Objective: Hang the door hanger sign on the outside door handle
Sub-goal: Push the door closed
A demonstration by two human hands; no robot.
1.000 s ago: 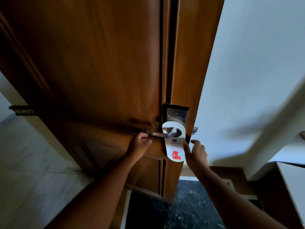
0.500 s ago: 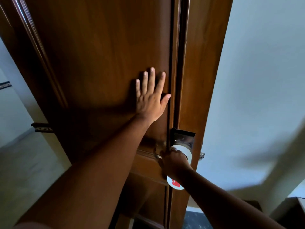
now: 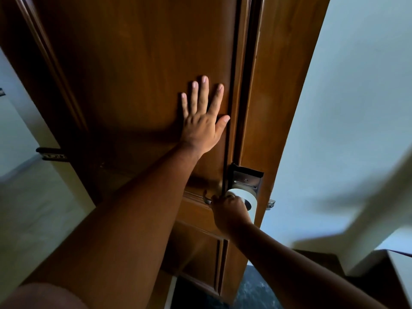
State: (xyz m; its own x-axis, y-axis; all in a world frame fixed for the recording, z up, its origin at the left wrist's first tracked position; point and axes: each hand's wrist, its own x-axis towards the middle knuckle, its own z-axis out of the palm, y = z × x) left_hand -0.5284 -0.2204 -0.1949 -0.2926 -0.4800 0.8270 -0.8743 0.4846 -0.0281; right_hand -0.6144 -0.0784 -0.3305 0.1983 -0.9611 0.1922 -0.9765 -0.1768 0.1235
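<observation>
A: Grip check. Your right hand [image 3: 229, 214] is fisted on the door handle [image 3: 207, 199], wrapped shut around it; the handle tip pokes out at 9 o'clock of the fist

B: And the sign?

A: The door hanger sign [image 3: 245, 195] looks looped on that handle, white top showing at 1 o'clock of your fist. Lower part hidden

B: Left?

A: Your left hand [image 3: 204, 121] lies flat, fingers spread, on the door [image 3: 133, 74] at 12 o'clock, holding nothing

B: Progress?

A: Hanging appears done; left is letting go. Count: one sign, one handle, one lock plate [image 3: 248, 177], two hands
</observation>
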